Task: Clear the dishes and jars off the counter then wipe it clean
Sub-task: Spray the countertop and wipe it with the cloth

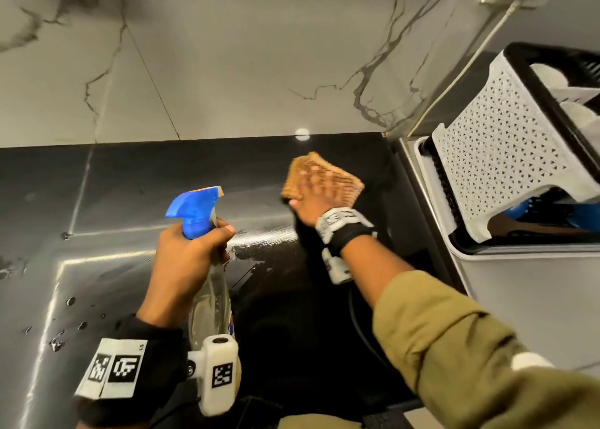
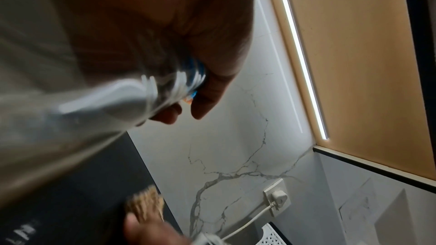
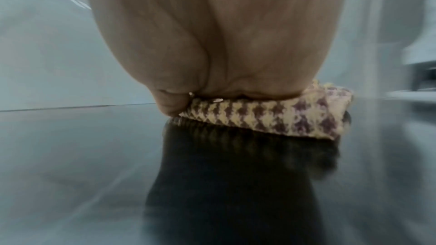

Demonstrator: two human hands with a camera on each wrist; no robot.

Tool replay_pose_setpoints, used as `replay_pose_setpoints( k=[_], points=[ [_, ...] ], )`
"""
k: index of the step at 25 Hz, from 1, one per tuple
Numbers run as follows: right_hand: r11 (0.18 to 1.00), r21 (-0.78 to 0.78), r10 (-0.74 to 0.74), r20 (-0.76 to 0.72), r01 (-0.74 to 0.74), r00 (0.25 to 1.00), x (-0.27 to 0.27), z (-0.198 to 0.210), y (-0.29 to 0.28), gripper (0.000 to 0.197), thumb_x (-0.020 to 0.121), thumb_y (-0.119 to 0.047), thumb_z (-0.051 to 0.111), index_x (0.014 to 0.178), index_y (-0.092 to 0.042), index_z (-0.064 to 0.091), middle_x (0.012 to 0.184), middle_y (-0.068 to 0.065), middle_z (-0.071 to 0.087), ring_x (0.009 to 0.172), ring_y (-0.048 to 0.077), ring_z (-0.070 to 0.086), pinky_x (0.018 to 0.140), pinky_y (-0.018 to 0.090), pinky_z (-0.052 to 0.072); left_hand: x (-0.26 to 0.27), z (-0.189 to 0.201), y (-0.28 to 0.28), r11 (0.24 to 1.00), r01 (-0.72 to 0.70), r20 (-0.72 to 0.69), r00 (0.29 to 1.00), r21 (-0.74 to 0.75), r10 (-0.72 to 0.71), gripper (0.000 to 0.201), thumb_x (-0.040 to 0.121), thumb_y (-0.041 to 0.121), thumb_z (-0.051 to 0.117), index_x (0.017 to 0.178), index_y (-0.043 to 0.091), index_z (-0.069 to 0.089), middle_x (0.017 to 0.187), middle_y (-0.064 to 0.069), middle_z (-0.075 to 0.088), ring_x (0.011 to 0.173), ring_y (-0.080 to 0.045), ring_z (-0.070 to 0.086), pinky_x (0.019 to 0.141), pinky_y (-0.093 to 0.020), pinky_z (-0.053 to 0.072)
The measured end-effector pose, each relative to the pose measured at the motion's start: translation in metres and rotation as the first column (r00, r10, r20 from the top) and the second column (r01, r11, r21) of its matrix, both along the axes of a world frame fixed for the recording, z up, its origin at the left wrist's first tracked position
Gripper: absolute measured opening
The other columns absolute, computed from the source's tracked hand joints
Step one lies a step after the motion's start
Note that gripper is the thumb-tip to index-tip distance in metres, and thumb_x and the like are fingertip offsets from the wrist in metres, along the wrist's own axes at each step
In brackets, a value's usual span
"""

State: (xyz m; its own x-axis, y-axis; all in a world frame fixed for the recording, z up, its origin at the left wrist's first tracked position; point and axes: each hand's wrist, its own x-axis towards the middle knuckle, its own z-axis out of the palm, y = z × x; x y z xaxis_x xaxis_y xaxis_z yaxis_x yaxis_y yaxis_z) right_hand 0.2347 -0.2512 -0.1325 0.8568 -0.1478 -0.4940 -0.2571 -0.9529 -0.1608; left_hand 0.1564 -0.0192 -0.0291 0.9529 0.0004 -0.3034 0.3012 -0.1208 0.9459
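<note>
My left hand [image 1: 194, 250] grips the neck of a clear spray bottle [image 1: 211, 298] with a blue trigger head [image 1: 194, 208], held above the glossy black counter [image 1: 130, 195]. In the left wrist view the bottle [image 2: 94, 111] fills the frame, my fingers [image 2: 205, 96] curled round its neck. My right hand [image 1: 319, 195] lies flat, fingers spread, on a folded tan checked cloth [image 1: 302, 172] near the counter's back right corner. The right wrist view shows my palm [image 3: 224, 44] pressing the cloth [image 3: 271, 116] onto the counter [image 3: 82, 156]. No dishes or jars are on the counter.
A white perforated dish rack [image 1: 506, 156] in a black tray stands at the right, with white dishes in it. A marble wall [image 1: 227, 55] backs the counter; a white socket and cable [image 2: 276, 197] sit on it. Wet streaks and droplets [image 1: 65, 331] mark the counter's left part.
</note>
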Motion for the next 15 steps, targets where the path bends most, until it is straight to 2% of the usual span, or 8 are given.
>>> replay_pose_setpoints(
  k=[2,4,7,9,11,13,15],
  points=[
    [0.974,0.056,0.219,-0.006,-0.218,0.976,-0.001,0.003,0.061,0.072,0.098,-0.055,0.028,0.152,-0.029,-0.012,0.158,0.0,-0.025,0.145,0.034,-0.023,0.112,0.053,-0.018,0.002,-0.001,-0.003,1.0,-0.013,0.004,1.0,0.013,0.013,0.007,0.083,0.006,0.067,0.078,0.003,0.063,0.06,-0.01,0.055,0.054,-0.02,0.052,0.055,-0.028,0.047],
    [0.916,0.064,0.397,-0.005,-0.396,0.918,-0.014,0.005,0.098,0.07,0.098,-0.054,0.029,0.153,-0.03,-0.008,0.159,-0.003,-0.022,0.146,0.031,-0.021,0.112,0.052,-0.018,0.004,-0.001,-0.003,1.0,-0.029,-0.009,1.0,0.002,0.03,0.009,0.083,0.005,0.067,0.082,-0.003,0.063,0.064,-0.014,0.056,0.057,-0.022,0.053,0.054,-0.031,0.048],
    [0.893,0.081,0.443,0.013,-0.442,0.897,-0.018,0.001,0.08,0.068,0.099,-0.052,0.031,0.153,-0.032,-0.006,0.16,-0.007,-0.018,0.147,0.026,-0.019,0.115,0.05,-0.015,0.005,-0.001,-0.001,0.999,-0.044,-0.017,0.999,-0.008,0.044,0.009,0.084,0.004,0.064,0.086,-0.005,0.062,0.067,-0.016,0.055,0.054,-0.019,0.054,0.049,-0.022,0.048],
    [0.947,0.07,0.314,0.03,-0.315,0.949,-0.011,0.0,0.032,0.067,0.1,-0.051,0.029,0.153,-0.033,-0.007,0.16,-0.008,-0.018,0.147,0.027,-0.018,0.114,0.05,-0.014,0.005,-0.002,0.002,0.998,-0.054,-0.021,0.998,-0.015,0.054,0.004,0.085,0.003,0.063,0.085,-0.001,0.063,0.067,-0.012,0.056,0.051,-0.015,0.054,0.049,-0.021,0.05],
    [0.993,0.051,0.108,0.04,-0.11,0.993,-0.003,-0.002,-0.035,0.066,0.101,-0.048,0.031,0.153,-0.032,-0.006,0.16,-0.007,-0.016,0.147,0.028,-0.016,0.115,0.052,-0.012,0.005,-0.003,0.004,0.998,-0.055,-0.021,0.998,-0.023,0.054,0.002,0.085,0.003,0.063,0.085,0.001,0.063,0.067,-0.01,0.056,0.051,-0.013,0.055,0.05,-0.021,0.05],
    [0.997,-0.008,-0.071,0.063,0.072,0.995,0.001,-0.004,-0.108,0.067,0.101,-0.045,0.033,0.154,-0.027,-0.005,0.162,0.0,-0.013,0.148,0.031,-0.012,0.119,0.051,-0.008,0.006,-0.004,0.005,0.998,-0.055,-0.02,0.998,-0.025,0.054,0.002,0.085,0.003,0.064,0.085,0.001,0.063,0.067,-0.01,0.056,0.052,-0.014,0.055,0.05,-0.02,0.05],
    [0.965,-0.01,-0.263,0.031,0.264,0.964,0.006,0.0,-0.155,0.066,0.102,-0.043,0.032,0.154,-0.022,-0.002,0.162,0.003,-0.01,0.148,0.037,-0.007,0.12,0.048,-0.003,0.007,-0.006,0.005,0.998,-0.061,-0.02,0.998,-0.033,0.06,0.003,0.085,0.004,0.064,0.084,0.001,0.063,0.066,-0.01,0.057,0.053,-0.015,0.055,0.051,-0.022,0.051]
  ],
)
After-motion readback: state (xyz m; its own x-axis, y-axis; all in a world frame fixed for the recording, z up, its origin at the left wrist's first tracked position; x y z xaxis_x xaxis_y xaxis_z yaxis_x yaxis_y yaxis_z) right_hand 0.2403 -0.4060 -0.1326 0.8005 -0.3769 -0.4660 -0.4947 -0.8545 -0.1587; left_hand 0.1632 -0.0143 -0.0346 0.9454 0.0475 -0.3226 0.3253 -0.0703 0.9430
